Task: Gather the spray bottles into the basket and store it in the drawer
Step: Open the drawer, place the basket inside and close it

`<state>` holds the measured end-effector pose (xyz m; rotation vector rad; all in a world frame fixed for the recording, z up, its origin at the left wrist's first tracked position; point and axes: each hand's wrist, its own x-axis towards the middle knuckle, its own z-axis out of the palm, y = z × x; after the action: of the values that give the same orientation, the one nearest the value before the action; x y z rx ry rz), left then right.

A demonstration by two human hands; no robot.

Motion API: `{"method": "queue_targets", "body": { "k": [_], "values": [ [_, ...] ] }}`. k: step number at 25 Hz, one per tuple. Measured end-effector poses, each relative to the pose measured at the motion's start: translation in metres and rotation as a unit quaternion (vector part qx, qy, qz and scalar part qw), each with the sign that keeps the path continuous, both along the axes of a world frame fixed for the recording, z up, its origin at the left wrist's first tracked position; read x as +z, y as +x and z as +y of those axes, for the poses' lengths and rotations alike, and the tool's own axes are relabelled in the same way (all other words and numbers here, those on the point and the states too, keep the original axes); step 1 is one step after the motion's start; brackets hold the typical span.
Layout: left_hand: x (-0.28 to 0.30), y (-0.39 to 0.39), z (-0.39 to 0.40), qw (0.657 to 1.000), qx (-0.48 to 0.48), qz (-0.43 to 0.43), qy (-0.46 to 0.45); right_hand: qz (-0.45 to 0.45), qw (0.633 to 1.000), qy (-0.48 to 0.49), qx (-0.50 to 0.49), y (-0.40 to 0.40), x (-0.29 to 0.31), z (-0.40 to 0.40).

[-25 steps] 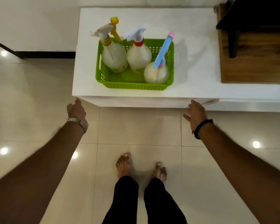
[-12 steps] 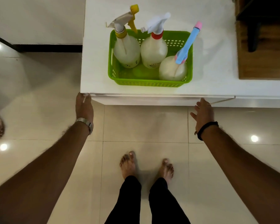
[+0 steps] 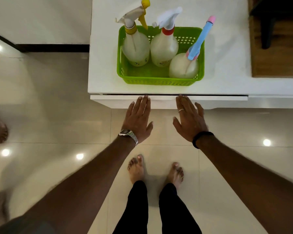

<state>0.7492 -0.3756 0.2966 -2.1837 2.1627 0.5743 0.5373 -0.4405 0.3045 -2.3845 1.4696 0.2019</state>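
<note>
Green perforated plastic basket (image 3: 159, 80) on white cabinet top (image 3: 105, 65), holding three translucent spray bottles (image 3: 164, 48); left hand (image 3: 137, 117) and right hand (image 3: 189, 119) flat, fingers spread, empty, fingertips at white drawer front (image 3: 218, 98).

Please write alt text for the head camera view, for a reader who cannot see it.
Two open hands, left hand and right hand, reach with fingertips at a white drawer front, slightly open. Above, on the white cabinet top, a green basket holds three spray bottles.
</note>
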Motion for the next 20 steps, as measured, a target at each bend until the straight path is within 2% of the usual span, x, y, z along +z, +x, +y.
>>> {"method": "queue_targets", "body": {
  "k": [2, 8, 14, 20],
  "values": [
    [-0.007, -0.006, 0.006, 0.998, 0.01, -0.014, 0.055, 0.036, 0.999, 0.018, 0.0, 0.003, -0.004, 0.01],
    [0.002, -0.019, 0.019, 0.998, 0.004, -0.009, 0.069, 0.071, 0.996, 0.034, -0.028, 0.014, -0.002, 0.038],
    [0.002, -0.022, 0.031, 0.998, 0.015, -0.036, 0.052, 0.05, 0.998, -0.003, -0.041, 0.011, 0.0, 0.044],
    [-0.014, -0.01, 0.036, 0.993, 0.007, -0.076, 0.086, 0.085, 0.995, 0.051, -0.029, 0.0, -0.018, 0.036]
  ]
}}
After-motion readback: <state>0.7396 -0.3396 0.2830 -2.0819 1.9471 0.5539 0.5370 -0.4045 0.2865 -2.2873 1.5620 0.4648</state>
